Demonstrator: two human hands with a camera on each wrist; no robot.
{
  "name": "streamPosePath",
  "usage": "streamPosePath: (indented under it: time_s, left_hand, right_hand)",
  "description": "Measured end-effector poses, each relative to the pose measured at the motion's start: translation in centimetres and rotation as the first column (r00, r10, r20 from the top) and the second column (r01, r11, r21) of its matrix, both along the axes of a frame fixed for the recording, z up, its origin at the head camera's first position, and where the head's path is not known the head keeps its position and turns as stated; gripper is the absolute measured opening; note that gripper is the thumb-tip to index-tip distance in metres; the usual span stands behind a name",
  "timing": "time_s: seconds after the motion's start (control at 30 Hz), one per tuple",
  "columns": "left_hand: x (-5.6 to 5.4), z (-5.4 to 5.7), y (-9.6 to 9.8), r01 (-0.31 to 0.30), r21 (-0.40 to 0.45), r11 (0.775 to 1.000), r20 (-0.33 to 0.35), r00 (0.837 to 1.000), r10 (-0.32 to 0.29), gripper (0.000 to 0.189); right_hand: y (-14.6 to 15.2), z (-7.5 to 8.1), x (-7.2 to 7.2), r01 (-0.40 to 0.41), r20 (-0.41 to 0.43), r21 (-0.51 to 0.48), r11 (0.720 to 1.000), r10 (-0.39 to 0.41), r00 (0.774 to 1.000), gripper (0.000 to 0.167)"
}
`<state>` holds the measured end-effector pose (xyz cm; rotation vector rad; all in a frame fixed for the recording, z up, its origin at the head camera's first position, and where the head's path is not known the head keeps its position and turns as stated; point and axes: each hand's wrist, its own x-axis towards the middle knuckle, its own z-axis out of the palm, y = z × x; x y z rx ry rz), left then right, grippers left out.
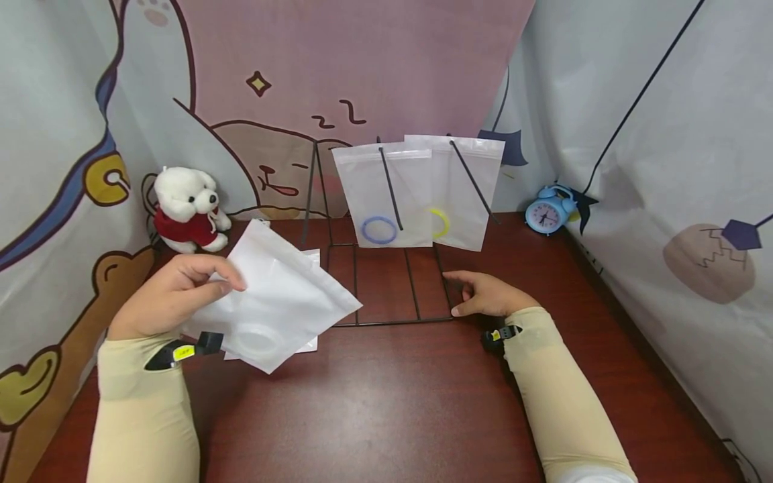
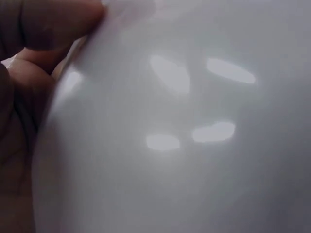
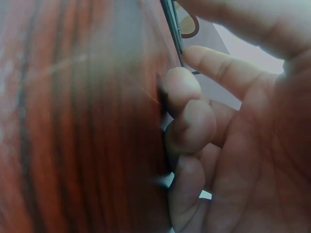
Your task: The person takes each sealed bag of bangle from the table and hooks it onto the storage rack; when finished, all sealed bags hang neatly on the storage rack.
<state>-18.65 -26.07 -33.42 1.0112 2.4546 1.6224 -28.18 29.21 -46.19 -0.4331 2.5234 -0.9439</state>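
Note:
My left hand (image 1: pixel 181 292) pinches a corner of a white zip bag (image 1: pixel 274 282) between thumb and fingers. A pale ring (image 1: pixel 256 341) shows faintly through its lower part. In the left wrist view the bag's glossy film (image 2: pixel 170 107) fills most of the picture beside the fingers. Beneath it, more white bags (image 1: pixel 309 343) lie on the table. My right hand (image 1: pixel 492 294) touches the right side of a black wire rack (image 1: pixel 417 285), its forefinger and thumb spread along the base wire. The other fingers (image 3: pixel 194 126) bend loosely above the wood.
Two bags hang on the rack's prongs: a white bag with a blue ring (image 1: pixel 386 181) and another with a yellow ring (image 1: pixel 477 231). A plush bear (image 1: pixel 184 208) sits at the back left of the table (image 1: pixel 374 409). A blue alarm clock (image 1: pixel 546 213) stands back right.

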Motion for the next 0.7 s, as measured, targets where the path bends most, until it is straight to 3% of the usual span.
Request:
streamPosePath:
  time_s: [0.17, 0.4, 0.7]
  left_hand:
    - [-0.08, -0.17, 0.01, 0.009, 0.052, 0.999, 0.013, 1.0, -0.01, 0.032]
    - [-0.01, -0.34, 0.31, -0.095, 0.079, 0.992, -0.012, 0.995, 0.096, 0.029]
    - [-0.44, -0.67, 0.87, -0.166, 0.033, 0.986, -0.025, 0.986, 0.167, 0.023]
  right_hand:
    - [0.08, -0.03, -0.06, -0.012, -0.015, -0.005, 1.0, 0.012, 1.0, 0.087]
    - [0.17, -0.11, -0.11, -0.023, -0.012, -0.014, 1.0, 0.023, 1.0, 0.087]
    - [0.17, -0.07, -0.02, -0.025, -0.019, -0.01, 1.0, 0.025, 1.0, 0.086]
